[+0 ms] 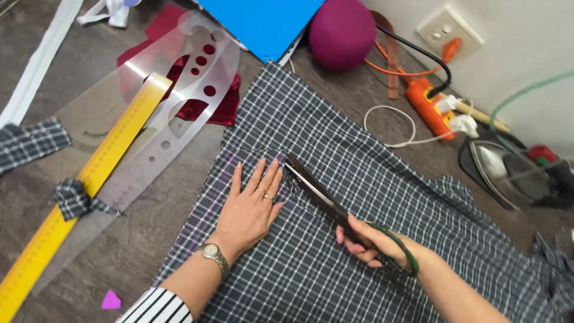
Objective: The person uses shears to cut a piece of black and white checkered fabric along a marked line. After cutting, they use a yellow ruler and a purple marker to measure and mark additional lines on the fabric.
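Observation:
A grey and white checked cloth (359, 179) lies spread on the dark table. My left hand (251, 203) rests flat on it, fingers apart, with a ring and a wristwatch. Right beside those fingers runs a pair of long dark scissors (314, 188) with green handles. My right hand (373, 242) grips the handles, and the blades point up and left along a faint purple line marked on the cloth.
A yellow ruler (89, 179) and a clear curve template (179, 113) lie at left, with checked scraps (30, 143). Red cloth (209, 107), a blue sheet (263, 24) and a magenta ball (341, 30) are behind. An orange power strip (427, 107) and an iron (508, 173) sit at right.

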